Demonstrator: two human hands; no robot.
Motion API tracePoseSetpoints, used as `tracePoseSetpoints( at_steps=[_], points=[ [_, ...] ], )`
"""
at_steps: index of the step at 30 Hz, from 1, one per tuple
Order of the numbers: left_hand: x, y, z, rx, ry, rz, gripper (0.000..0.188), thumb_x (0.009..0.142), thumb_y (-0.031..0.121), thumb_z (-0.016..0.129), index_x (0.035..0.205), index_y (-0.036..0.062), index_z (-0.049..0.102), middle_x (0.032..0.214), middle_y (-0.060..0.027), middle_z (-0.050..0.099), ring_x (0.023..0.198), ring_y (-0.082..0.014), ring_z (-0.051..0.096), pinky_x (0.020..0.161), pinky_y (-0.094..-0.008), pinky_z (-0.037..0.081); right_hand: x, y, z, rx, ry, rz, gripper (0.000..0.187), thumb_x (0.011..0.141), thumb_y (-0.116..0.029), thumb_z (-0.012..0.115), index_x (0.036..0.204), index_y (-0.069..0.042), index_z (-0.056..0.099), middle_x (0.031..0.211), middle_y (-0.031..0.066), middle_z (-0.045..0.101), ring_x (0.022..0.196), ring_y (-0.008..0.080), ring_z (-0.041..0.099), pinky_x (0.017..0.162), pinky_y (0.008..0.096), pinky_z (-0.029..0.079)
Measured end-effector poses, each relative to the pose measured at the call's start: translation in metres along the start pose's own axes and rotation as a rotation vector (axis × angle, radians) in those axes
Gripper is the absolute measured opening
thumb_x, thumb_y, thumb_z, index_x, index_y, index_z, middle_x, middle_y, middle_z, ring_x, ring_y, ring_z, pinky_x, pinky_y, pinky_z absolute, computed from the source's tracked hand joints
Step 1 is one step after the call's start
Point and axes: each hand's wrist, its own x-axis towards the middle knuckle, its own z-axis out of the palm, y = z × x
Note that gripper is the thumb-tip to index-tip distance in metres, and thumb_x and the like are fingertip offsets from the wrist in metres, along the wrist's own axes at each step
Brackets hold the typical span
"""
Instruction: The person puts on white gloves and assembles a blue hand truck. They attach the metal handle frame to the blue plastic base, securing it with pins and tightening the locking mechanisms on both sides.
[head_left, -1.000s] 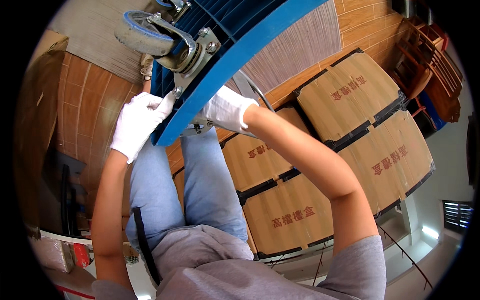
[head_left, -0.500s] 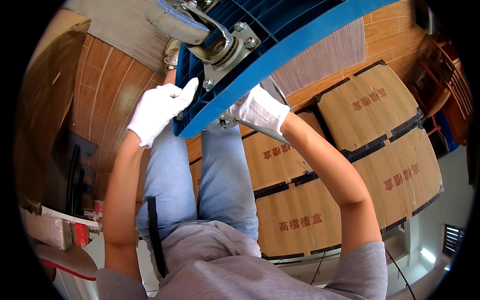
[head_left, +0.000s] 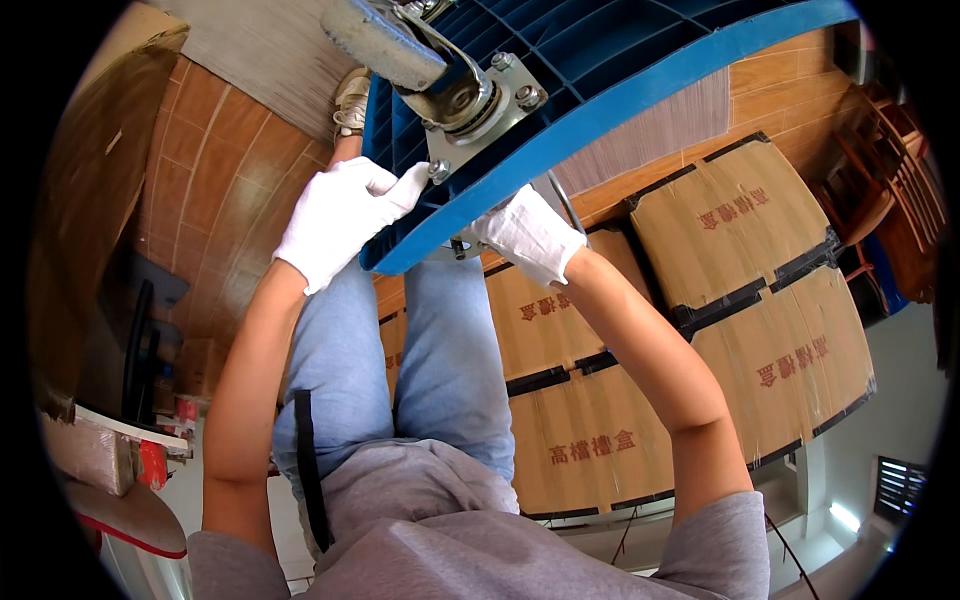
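Observation:
A blue platform trolley point(head_left: 640, 95) is tipped up in front of my legs, its ribbed underside facing me. Bolted to a metal plate near its lower corner is a caster wheel point(head_left: 385, 45). My left hand point(head_left: 345, 215), in a white glove, is closed at the platform's left edge, with one fingertip beside the nut point(head_left: 438, 172) at the plate's corner. On the platform's other side is my right hand point(head_left: 535, 235), also gloved, next to the metal handle tube point(head_left: 563, 200) and its bracket point(head_left: 462, 248). The platform hides its fingers.
Large taped cardboard boxes point(head_left: 730, 215) are stacked to the right. Wooden chairs point(head_left: 890, 180) stand at the far right. A brown panel point(head_left: 95, 230) rises on the left, near a dark monitor-like object point(head_left: 140, 355). Wood-look tiles point(head_left: 215, 165) cover the floor.
The platform and its caster have shifted slightly right in view. My left hand has moved right too, its fingertip now closer to the nut. My right hand has moved slightly right.

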Motion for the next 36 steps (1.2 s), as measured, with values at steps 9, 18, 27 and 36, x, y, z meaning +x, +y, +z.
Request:
tracePoseSetpoints(
  at_steps=[9, 18, 27, 36],
  points=[
    [0.002, -0.002, 0.007, -0.112, 0.069, 0.188, 0.03, 0.085, 0.031, 0.07, 0.078, 0.0012, 0.07, 0.077, -0.0103, 0.065, 0.069, -0.0181, 0.064, 0.066, -0.0282, 0.05, 0.001, -0.034, -0.016, -0.296, -0.152, 0.096, 0.022, 0.087, -0.004, 0.061, 0.108, -0.003, 0.064, 0.106, 0.0126, 0.065, 0.097, 0.0244, 0.062, 0.083, 0.032, 0.051],
    [-0.011, -0.033, -0.036, -0.358, 0.17, -0.144, 0.036, 0.088, 0.035, 0.068, 0.101, 0.0012, 0.07, 0.085, -0.0066, 0.067, 0.074, -0.0061, 0.06, 0.066, -0.0223, 0.048, -0.01, 0.005, -0.011, -1.144, 0.154, -0.566, 0.016, 0.076, -0.005, 0.067, 0.093, -0.004, 0.069, 0.087, 0.0103, 0.066, 0.079, 0.0245, 0.065, 0.069, 0.0315, 0.055],
    [-0.06, -0.088, 0.0, -1.049, 0.418, -0.329, 0.054, 0.097, 0.041, 0.049, 0.135, 0.003, 0.048, 0.124, -0.0153, 0.058, 0.111, -0.0214, 0.059, 0.096, -0.032, 0.046, -0.073, -0.056, 0.137, -0.183, 0.735, -0.2, 0.009, 0.087, -0.013, 0.061, 0.088, -0.004, 0.059, 0.076, 0.0133, 0.057, 0.068, 0.0298, 0.057, 0.062, 0.0362, 0.048],
    [-0.077, -0.128, 0.019, -0.709, 0.375, -0.104, 0.04, 0.096, 0.017, 0.051, 0.134, 0.0047, 0.049, 0.139, -0.0178, 0.047, 0.127, -0.0271, 0.049, 0.103, -0.0331, 0.042, -0.001, -0.118, 0.214, -0.378, 0.401, -0.244, 0.015, 0.081, -0.011, 0.067, 0.083, -0.006, 0.053, 0.073, 0.0117, 0.055, 0.069, 0.0325, 0.057, 0.062, 0.0417, 0.046]
  ],
)
